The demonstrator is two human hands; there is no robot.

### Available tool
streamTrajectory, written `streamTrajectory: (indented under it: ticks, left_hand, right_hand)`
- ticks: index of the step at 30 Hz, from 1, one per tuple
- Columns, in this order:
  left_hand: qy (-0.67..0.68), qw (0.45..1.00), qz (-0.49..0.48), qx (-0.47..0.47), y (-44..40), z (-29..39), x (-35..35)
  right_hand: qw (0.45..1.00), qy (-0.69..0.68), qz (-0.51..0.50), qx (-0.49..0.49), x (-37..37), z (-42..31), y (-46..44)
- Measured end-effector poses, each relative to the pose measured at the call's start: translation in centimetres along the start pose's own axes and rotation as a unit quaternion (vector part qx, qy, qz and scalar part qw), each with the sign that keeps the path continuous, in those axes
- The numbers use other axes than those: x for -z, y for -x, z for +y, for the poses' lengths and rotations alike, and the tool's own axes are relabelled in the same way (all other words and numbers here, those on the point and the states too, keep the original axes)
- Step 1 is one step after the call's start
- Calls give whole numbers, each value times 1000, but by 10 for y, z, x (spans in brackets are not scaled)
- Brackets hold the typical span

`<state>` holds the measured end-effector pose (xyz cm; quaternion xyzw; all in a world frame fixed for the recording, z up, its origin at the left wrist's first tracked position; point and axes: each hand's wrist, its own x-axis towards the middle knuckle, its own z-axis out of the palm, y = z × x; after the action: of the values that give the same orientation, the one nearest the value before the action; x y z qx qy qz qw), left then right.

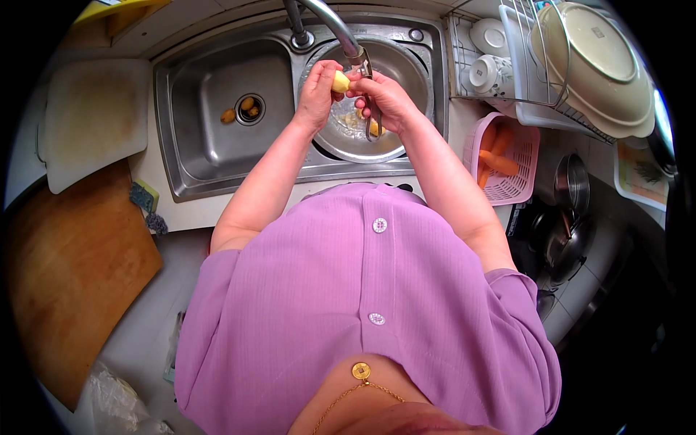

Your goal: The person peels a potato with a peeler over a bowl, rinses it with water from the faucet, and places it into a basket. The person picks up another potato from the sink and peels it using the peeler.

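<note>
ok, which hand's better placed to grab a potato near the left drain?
Left hand, probably: nearer those potatoes, though holding a peeled one; the right hand is farther and grips the peeler.

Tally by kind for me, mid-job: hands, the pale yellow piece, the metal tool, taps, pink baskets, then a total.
Hands: 2 (left hand, right hand)
Pale yellow piece: 1
Metal tool: 1
Tap: 1
Pink basket: 1
Total: 6

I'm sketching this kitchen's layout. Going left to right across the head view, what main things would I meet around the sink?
White board → left sink basin → left hand → pale peeled piece → right hand → pink basket → oval dish.
</note>
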<state>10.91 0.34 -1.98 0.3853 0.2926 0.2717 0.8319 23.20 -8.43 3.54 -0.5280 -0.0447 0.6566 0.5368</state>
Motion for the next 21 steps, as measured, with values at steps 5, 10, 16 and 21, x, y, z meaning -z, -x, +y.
streamTrajectory:
  ticks: [5,10,16,21]
  left_hand:
    - [-4,1000,-8,3,0,-1,2]
    - [28,995,-76,50,4,20,4]
    - [-144,985,-97,-7,8,22,6]
    - [-309,938,-84,-135,6,12,10]
  right_hand:
    - [1000,9,16,1,0,0,-1]
    - [999,9,37,20,9,-3,-2]
    - [983,153,77,69,8,-10,-4]
    - [959,249,113,75,2,-11,-8]
